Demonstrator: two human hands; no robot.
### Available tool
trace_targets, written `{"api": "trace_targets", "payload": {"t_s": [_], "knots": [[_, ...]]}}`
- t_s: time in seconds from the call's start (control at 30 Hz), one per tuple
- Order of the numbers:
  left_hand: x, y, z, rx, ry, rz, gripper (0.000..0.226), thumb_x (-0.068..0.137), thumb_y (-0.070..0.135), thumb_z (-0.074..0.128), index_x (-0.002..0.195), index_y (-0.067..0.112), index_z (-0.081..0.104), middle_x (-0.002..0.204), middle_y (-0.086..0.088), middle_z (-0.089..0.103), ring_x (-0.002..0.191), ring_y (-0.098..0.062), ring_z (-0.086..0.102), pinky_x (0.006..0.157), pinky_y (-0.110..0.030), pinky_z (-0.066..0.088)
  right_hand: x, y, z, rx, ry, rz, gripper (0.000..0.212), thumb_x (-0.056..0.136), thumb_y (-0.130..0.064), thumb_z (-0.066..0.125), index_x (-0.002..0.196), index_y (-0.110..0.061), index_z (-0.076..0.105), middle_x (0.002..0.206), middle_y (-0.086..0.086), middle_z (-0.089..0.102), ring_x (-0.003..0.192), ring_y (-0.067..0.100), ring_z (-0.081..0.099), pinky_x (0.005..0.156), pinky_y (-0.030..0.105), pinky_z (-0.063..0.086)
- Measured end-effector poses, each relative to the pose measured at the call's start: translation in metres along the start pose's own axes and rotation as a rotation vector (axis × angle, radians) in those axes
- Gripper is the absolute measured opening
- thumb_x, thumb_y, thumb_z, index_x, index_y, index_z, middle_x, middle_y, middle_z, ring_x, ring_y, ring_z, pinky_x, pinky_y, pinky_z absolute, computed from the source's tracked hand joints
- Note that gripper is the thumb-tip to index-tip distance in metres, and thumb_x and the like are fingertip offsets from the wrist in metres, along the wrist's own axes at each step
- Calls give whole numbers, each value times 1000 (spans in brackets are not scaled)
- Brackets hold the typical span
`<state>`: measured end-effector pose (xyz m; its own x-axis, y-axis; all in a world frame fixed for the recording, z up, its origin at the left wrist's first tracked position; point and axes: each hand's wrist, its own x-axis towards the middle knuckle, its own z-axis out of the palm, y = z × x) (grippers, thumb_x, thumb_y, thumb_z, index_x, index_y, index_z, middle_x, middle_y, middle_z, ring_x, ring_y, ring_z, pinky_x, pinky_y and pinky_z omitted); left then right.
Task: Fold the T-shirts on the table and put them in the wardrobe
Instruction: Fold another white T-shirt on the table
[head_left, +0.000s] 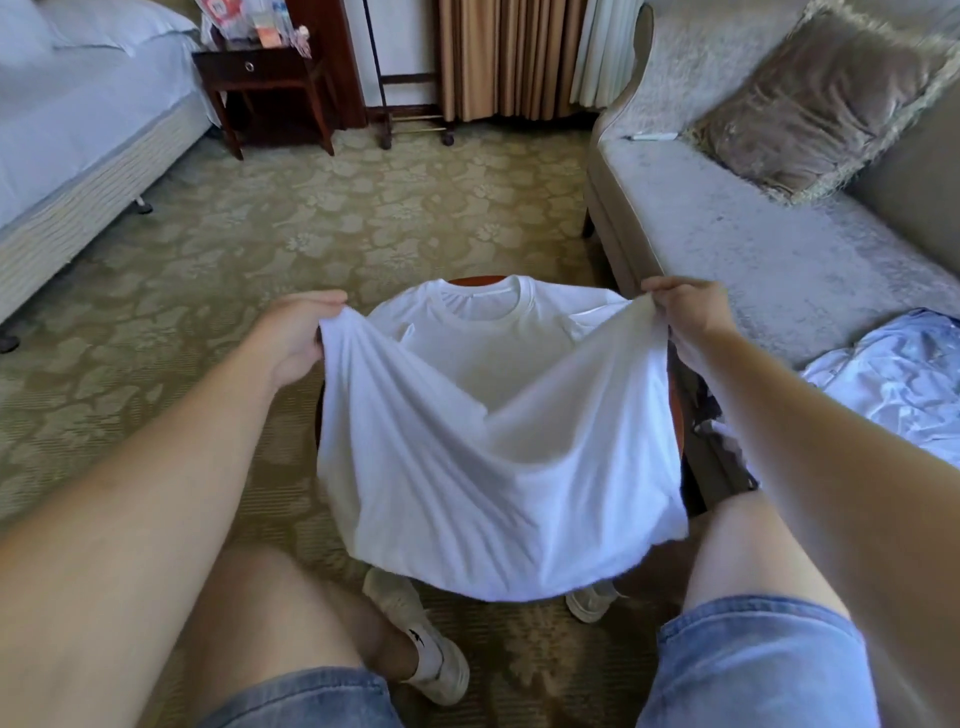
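Note:
A white T-shirt (493, 431) lies over a small round dark wooden table (475, 281), collar at the far side. Only slivers of the table's rim show. My left hand (298, 332) grips the shirt's lower left corner, lifted above the table. My right hand (685, 309) pinches the lower right corner at the same height. The hem edge stretches between both hands and sags in the middle, over the shirt's chest. The near part of the shirt hangs down over the table's front edge towards my knees.
A grey sofa (753, 249) with a brown cushion (821, 98) stands on the right, with a light blue garment (893, 379) on its seat. A bed (78, 130) is at the left, a dark nightstand (265, 78) behind. Patterned carpet (311, 218) lies between.

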<state>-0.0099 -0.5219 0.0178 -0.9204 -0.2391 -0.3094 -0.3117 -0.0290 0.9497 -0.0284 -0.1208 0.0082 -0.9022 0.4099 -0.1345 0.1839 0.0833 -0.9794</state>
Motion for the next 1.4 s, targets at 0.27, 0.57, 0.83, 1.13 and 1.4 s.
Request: {"api": "trace_targets", "payload": {"t_s": [0.27,0.57,0.83,1.13,1.4], "knots": [[39,-82,-10,665,107,-96,103,72,27,75,156,21,15,157,-9,29,139,-30,37,109,-47,38,39,60,2,-727,-134,1,62,89,-15,60,148,-14,40,147,13,45,131,29,47,101,29,38],[-21,-133,-32,634,171,-241,104,82,45,74,156,10,9,160,-9,22,143,-30,29,111,-42,31,-38,120,-41,-866,-110,243,70,86,-35,65,144,-6,38,133,19,53,117,38,53,89,38,44],[-68,-130,-44,349,99,-288,37,96,46,54,117,16,57,103,-1,64,91,-18,60,89,-36,48,-76,108,-51,-945,-168,444,43,94,-26,55,123,6,53,94,13,67,76,28,64,61,29,50],[-66,-138,-45,220,107,-368,64,93,20,63,149,12,32,111,-11,58,78,-17,56,61,-28,47,-94,109,-59,-561,-50,161,11,94,-14,56,105,-14,55,88,6,61,77,24,63,75,39,59],[-55,-152,-32,199,108,-328,98,84,22,76,156,21,10,149,-5,41,120,-27,51,100,-43,42,-91,109,-76,-544,132,17,32,93,-11,52,125,-9,57,110,10,58,93,24,53,78,34,46]]}}
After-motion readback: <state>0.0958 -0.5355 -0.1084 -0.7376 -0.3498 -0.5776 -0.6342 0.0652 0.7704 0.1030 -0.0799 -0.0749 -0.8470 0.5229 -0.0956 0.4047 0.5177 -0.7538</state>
